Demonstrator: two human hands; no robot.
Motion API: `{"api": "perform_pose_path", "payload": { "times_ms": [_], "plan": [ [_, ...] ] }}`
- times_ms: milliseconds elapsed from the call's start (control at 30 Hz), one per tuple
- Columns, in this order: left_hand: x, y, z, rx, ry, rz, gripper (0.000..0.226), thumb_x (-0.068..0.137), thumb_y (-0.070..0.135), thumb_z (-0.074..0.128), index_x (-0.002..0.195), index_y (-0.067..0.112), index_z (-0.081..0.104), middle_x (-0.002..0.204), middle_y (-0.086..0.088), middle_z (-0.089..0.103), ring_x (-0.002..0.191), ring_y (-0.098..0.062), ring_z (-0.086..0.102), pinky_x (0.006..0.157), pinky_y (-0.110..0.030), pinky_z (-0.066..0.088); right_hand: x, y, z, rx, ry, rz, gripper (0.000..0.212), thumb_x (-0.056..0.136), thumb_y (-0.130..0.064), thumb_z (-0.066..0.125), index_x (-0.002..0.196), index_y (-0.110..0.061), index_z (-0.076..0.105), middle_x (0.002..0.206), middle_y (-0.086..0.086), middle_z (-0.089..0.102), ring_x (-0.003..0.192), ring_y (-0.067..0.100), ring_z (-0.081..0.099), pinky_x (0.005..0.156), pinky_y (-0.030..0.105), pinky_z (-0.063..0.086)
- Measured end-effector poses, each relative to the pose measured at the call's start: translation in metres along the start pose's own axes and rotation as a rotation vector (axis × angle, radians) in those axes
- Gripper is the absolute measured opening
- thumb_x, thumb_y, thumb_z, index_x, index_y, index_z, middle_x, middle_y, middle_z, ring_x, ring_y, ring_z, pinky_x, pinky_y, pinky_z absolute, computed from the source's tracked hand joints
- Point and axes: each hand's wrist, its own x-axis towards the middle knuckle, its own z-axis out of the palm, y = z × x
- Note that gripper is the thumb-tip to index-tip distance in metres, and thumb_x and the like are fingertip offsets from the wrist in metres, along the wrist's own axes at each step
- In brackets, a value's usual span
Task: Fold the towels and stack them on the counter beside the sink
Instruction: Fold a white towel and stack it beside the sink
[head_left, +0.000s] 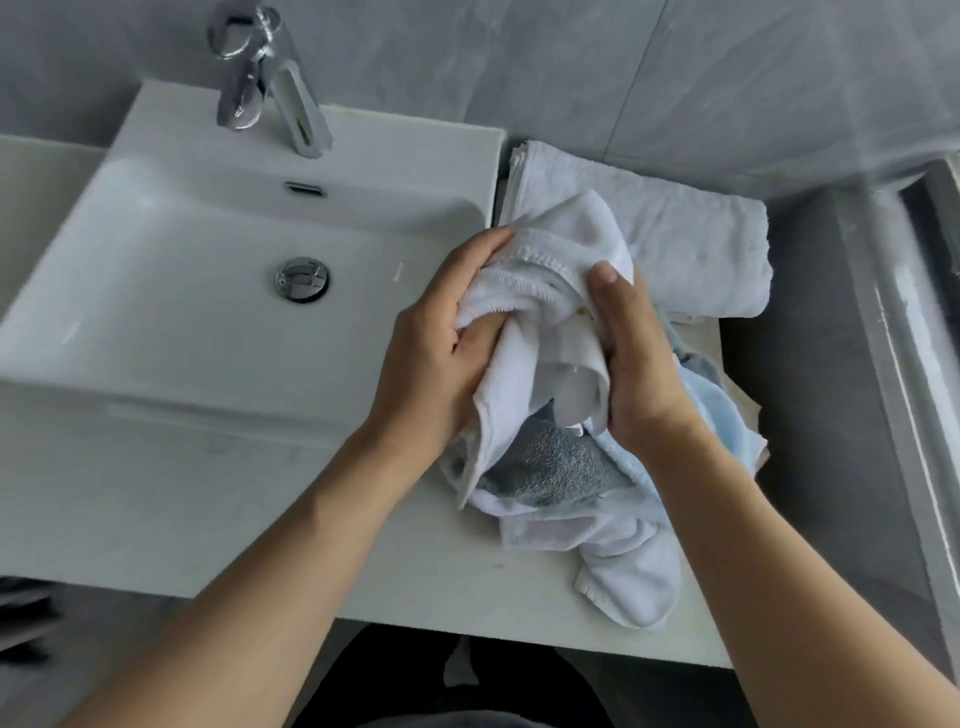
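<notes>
A crumpled white towel (550, 291) hangs bunched between both hands above the counter (426, 561), just right of the sink (171, 270). My left hand (441, 343) grips its left side with curled fingers. My right hand (631, 358) holds its right side, thumb on top. Under them lies a loose heap: a grey towel (550, 462), a light blue towel (717, 415) and another white towel (623, 566). A folded white towel (691, 234) lies at the back of the counter against the wall.
A chrome tap (275, 78) stands behind the basin, with the drain plug (302, 279) in the middle. Grey tiled wall runs along the back. A grey ledge (893, 322) borders the counter on the right.
</notes>
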Motion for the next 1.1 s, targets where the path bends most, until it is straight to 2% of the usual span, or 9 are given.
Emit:
{"api": "perform_pose_path", "payload": {
  "times_ms": [167, 300, 433, 533, 667, 833, 967, 1033, 1100],
  "plan": [
    [-0.014, -0.013, -0.032, -0.019, 0.021, -0.049, 0.049, 0.092, 0.004, 0.052, 0.139, 0.019, 0.052, 0.131, 0.011, 0.062, 0.119, 0.003, 0.057, 0.096, -0.013, 0.043, -0.008, 0.013, 0.035, -0.054, -0.021, -0.019, 0.057, 0.091, -0.041, 0.054, 0.134, -0.003, 0.049, 0.127, 0.022, 0.06, 0.12, 0.034, 0.057, 0.104, 0.055, 0.043],
    [-0.015, -0.02, -0.069, -0.003, -0.05, -0.044, 0.049, 0.094, 0.009, 0.054, 0.14, 0.025, 0.051, 0.131, 0.016, 0.062, 0.118, 0.005, 0.057, 0.094, -0.014, 0.044, -0.01, 0.02, 0.069, 0.025, -0.022, 0.048, 0.067, 0.089, -0.046, 0.057, 0.14, -0.004, 0.044, 0.135, 0.021, 0.055, 0.126, 0.035, 0.053, 0.109, 0.055, 0.037],
    [-0.014, -0.03, -0.131, 0.009, -0.063, -0.021, 0.049, 0.091, 0.014, 0.054, 0.139, 0.027, 0.053, 0.121, 0.03, 0.059, 0.114, 0.011, 0.056, 0.092, -0.01, 0.043, -0.012, 0.037, 0.132, 0.066, -0.016, 0.043, 0.069, 0.09, -0.049, 0.055, 0.143, -0.007, 0.041, 0.137, 0.019, 0.054, 0.128, 0.033, 0.052, 0.11, 0.053, 0.036],
    [-0.016, -0.042, -0.189, 0.038, -0.066, -0.01, 0.048, 0.092, 0.017, 0.054, 0.138, 0.03, 0.052, 0.118, 0.039, 0.057, 0.115, 0.011, 0.056, 0.091, -0.009, 0.042, -0.014, 0.052, 0.192, 0.093, -0.045, 0.009, 0.062, 0.095, -0.042, 0.049, 0.14, -0.001, 0.042, 0.134, 0.025, 0.055, 0.126, 0.038, 0.052, 0.11, 0.056, 0.036],
    [-0.015, -0.063, -0.252, 0.043, -0.071, -0.041, 0.046, 0.095, 0.012, 0.053, 0.137, 0.03, 0.053, 0.124, 0.034, 0.058, 0.118, 0.008, 0.056, 0.094, -0.011, 0.043, -0.01, 0.065, 0.258, 0.041, -0.042, -0.018, 0.054, 0.097, -0.034, 0.044, 0.134, 0.005, 0.045, 0.129, 0.03, 0.055, 0.122, 0.041, 0.054, 0.108, 0.059, 0.037],
    [-0.016, -0.085, -0.317, 0.055, 0.04, -0.06, 0.043, 0.097, 0.016, 0.054, 0.136, 0.034, 0.053, 0.124, 0.035, 0.059, 0.118, 0.008, 0.056, 0.092, -0.008, 0.042, 0.011, 0.081, 0.322, 0.025, -0.122, 0.038, 0.055, 0.096, -0.037, 0.044, 0.135, 0.002, 0.046, 0.128, 0.025, 0.058, 0.121, 0.036, 0.057, 0.107, 0.055, 0.04],
    [-0.012, -0.107, -0.393, 0.061, 0.109, -0.119, 0.038, 0.098, 0.02, 0.057, 0.134, 0.032, 0.056, 0.124, 0.026, 0.063, 0.115, 0.003, 0.06, 0.093, -0.018, 0.048, 0.027, 0.097, 0.397, -0.047, -0.214, -0.027, 0.044, 0.098, -0.032, 0.045, 0.129, -0.001, 0.052, 0.122, 0.022, 0.062, 0.115, 0.033, 0.061, 0.101, 0.051, 0.046],
    [-0.005, -0.119, -0.436, 0.1, 0.158, -0.118, 0.034, 0.096, 0.024, 0.058, 0.13, 0.031, 0.059, 0.119, 0.023, 0.066, 0.11, 0.0, 0.063, 0.089, -0.024, 0.053, 0.036, 0.11, 0.435, -0.051, -0.233, -0.024, 0.042, 0.097, -0.034, 0.048, 0.129, -0.008, 0.051, 0.124, 0.017, 0.062, 0.116, 0.029, 0.061, 0.101, 0.048, 0.047],
    [0.003, -0.13, -0.479, 0.165, 0.209, -0.063, 0.03, 0.094, 0.023, 0.06, 0.124, 0.027, 0.063, 0.11, 0.022, 0.069, 0.102, -0.001, 0.066, 0.082, -0.025, 0.056, 0.048, 0.122, 0.475, -0.056, -0.243, -0.022, 0.043, 0.094, -0.037, 0.05, 0.129, -0.012, 0.051, 0.124, 0.014, 0.062, 0.115, 0.025, 0.061, 0.099, 0.045, 0.049]
  ]
}}
